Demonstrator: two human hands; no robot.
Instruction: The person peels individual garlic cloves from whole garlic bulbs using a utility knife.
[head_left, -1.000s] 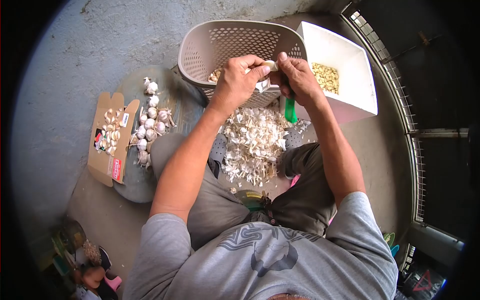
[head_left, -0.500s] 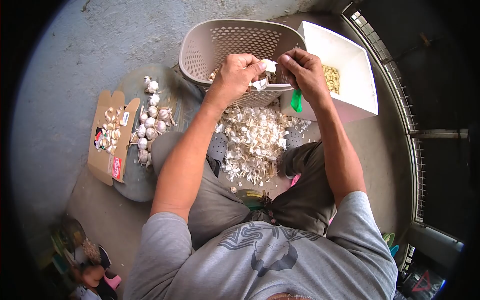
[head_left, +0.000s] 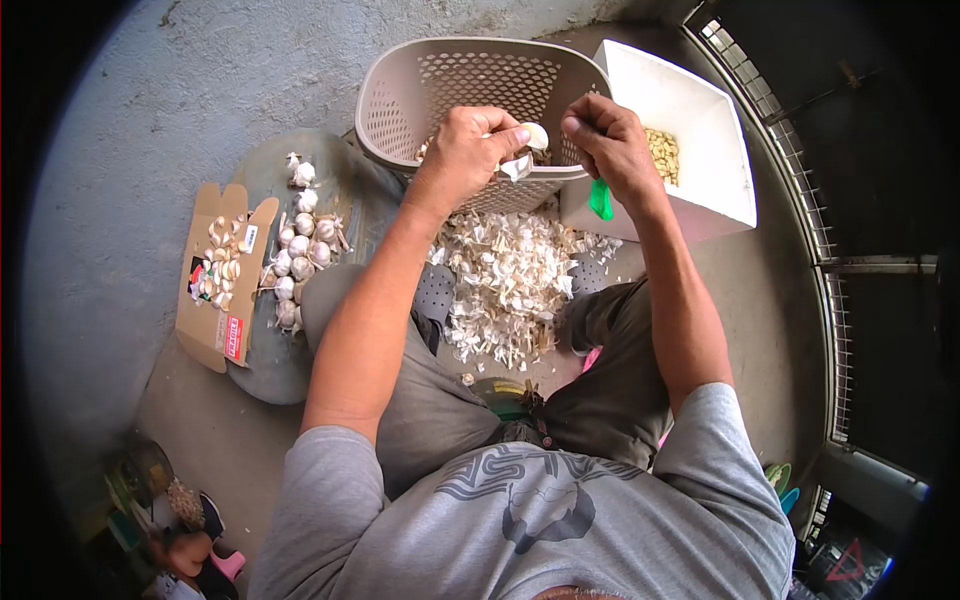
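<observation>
Over the near rim of the perforated grey-brown basket (head_left: 385, 115), my left hand (head_left: 465, 155) pinches a pale garlic clove (head_left: 536, 136) between thumb and fingers. A white flake of garlic skin (head_left: 517, 168) hangs just under it. My right hand (head_left: 618, 145) is a short way to the right, apart from the clove, its fingers curled closed. From its lower side sticks out a bright green piece (head_left: 600, 200), like a handle; the rest is hidden in the hand. Beneath both hands, a heap of garlic skins (head_left: 510, 280) lies on the floor between the feet.
A white foam box (head_left: 690, 215) holding peeled cloves (head_left: 661, 155) adjoins the basket's right side. On the left, whole garlic bulbs (head_left: 302, 245) rest on a round grey surface (head_left: 270, 375), beside a cardboard piece (head_left: 205, 335) bearing loose cloves (head_left: 222, 265). Another person (head_left: 190, 555) shows at lower left.
My right hand has turned slightly and drawn a little away from the clove, its green piece shifting right. My left hand keeps its pinch on the clove, nearly still.
</observation>
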